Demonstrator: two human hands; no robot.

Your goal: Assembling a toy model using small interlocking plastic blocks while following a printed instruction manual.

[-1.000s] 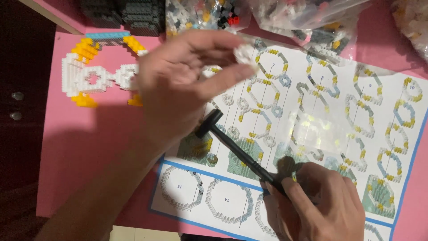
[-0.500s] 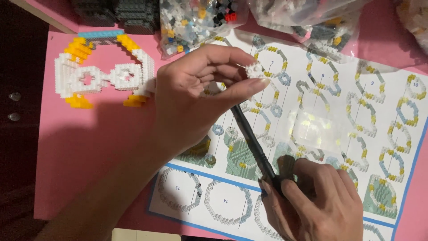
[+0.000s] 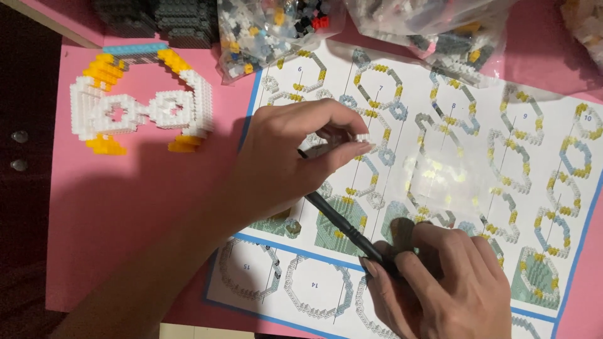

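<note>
Tiny brick pinched above the instruction sheet [image 3: 477, 157]

The left hand [image 3: 282, 163] pinches a small white brick piece [image 3: 363, 137] at its fingertips; the right hand [image 3: 440, 282] grips a black tool [image 3: 336, 220], its tip beneath them.

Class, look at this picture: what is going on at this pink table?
A person builds with tiny bricks over an instruction sheet. The left hand pinches a small white brick piece at its fingertips. The right hand grips a thin black tool that points towards the piece. A white and yellow model lies aside.
</note>
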